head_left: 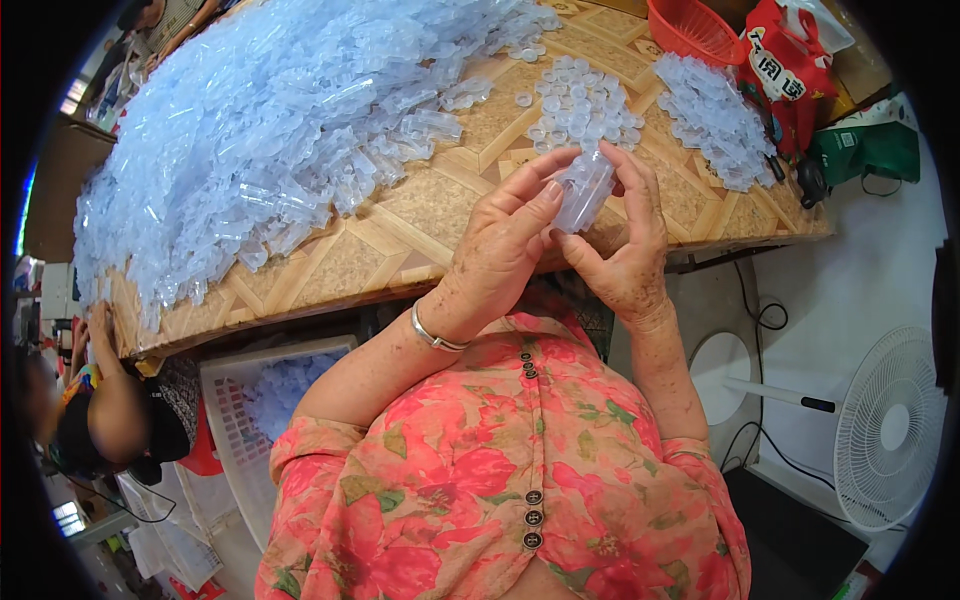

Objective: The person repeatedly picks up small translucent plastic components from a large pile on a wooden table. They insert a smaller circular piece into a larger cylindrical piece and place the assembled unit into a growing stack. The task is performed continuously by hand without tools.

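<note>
Head view: we see the left hand [505, 235] pinching a clear plastic piece [584, 190] between thumb and fingers. The right hand [625, 240] is on it too, fingers at the far end, thumb curled near the close end; we can't tell if that thumb touches. Both hands are up near the table's front edge. For room, we note a bare strip of patterned table [330, 270] running left of the left hand along that edge, and a narrow bare gap ahead, between heap and caps. Right of the right hand, more bare tabletop reaches to the corner. The piece sits between the two hands, tube-like; we can't tell if it's one or several. Just beyond the fingertips: loose round caps [578, 100]. Ahead and left of the left hand: a big heap of clear pieces [280, 120]. Ahead-right of the right hand: a smaller pile [710, 120], scissors [811, 183] beside it, red basket [695, 30] and red bag [790, 75] farther out. Below the tabletop, we get a white crate [230, 385] left of the hands, a white fan [893, 427] right.
</note>
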Tool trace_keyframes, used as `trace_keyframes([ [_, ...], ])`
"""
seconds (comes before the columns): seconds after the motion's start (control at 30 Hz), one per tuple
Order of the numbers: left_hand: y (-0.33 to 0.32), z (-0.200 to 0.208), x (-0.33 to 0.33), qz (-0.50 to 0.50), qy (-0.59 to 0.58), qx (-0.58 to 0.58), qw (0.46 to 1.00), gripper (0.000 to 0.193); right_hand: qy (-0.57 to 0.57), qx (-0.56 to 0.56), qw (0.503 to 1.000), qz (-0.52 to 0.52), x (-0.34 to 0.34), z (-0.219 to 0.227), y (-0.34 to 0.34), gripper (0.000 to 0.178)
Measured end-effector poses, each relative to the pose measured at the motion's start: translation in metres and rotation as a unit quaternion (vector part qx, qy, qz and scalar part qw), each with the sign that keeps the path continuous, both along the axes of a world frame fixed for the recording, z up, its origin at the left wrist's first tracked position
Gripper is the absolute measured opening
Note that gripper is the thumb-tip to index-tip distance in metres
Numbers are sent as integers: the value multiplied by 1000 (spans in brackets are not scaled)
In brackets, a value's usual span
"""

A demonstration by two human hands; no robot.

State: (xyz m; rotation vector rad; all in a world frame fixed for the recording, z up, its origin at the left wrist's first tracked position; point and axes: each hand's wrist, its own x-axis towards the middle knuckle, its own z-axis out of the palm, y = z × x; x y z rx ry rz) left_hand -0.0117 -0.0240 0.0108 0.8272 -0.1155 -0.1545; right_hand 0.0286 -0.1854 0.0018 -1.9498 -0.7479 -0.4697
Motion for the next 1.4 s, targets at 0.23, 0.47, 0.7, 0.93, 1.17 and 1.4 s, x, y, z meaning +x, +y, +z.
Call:
trace_keyframes([
  [0.23, 1, 7, -3, -41, -6, -21, 999, 55, -52, 3, 999, 2, 0, -6, -2, 85],
  [0.47, 1, 6, -2, -39, -6, 15, 999, 52, -74, -9, 997, 2, 1, -7, -3, 88],
  [0.7, 0, 5, -4, -5, -13, 77, 997, 50, -80, -5, 997, -8, -1, -9, 1, 86],
  [0.93, -3, 6, -6, 4, -17, 53, 998, 52, -87, 8, 996, -13, -2, -13, 4, 84],
  [1.17, 1, 5, -6, 34, -131, 283, 950, 55, -137, 24, 988, -70, -2, -19, 8, 78],
  [1.4, 4, 5, 0, 127, -209, 420, 874, 43, -111, -31, 991, -74, -6, -4, 5, 68],
])
